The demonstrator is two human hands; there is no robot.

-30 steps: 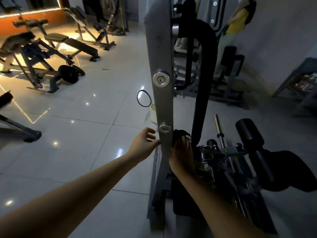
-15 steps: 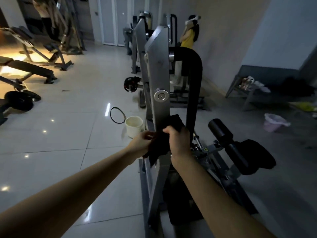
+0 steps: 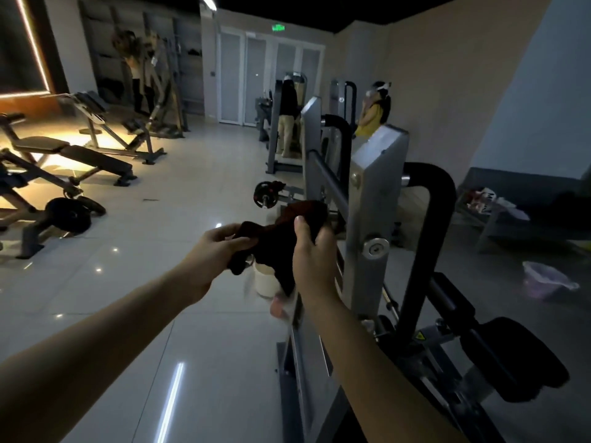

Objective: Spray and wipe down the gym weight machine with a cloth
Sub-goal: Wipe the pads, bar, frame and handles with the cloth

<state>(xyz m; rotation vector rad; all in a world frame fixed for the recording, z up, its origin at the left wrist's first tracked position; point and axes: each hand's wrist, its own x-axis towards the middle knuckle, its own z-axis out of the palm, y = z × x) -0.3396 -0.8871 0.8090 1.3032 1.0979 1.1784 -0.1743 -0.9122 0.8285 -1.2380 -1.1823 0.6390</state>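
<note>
gripping cloth (image 3: pixel 278 243), bucket (image 3: pixel 264 283) behind, machine (image 3: pixel 374 193) beside

**Mid-frame cloth (image 3: pixel 281 238), weight machine (image 3: pixel 374 203) at right**

The cloth is held between the left hand (image 3: pixel 211 251) and right hand (image 3: pixel 311 251), in front of a bucket (image 3: pixel 263 282) on the floor (image 3: pixel 192 193). The weight machine stands just right of them; benches (image 3: pixel 80 155) lie far left.

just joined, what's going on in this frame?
A person has a dark cloth bunched between both hands: the left hand pinches one end and the right hand grips the other. The cloth is held in the air just left of the grey upright of the weight machine, not wiping it at this moment. A white bucket stands on the floor below the cloth.
</note>
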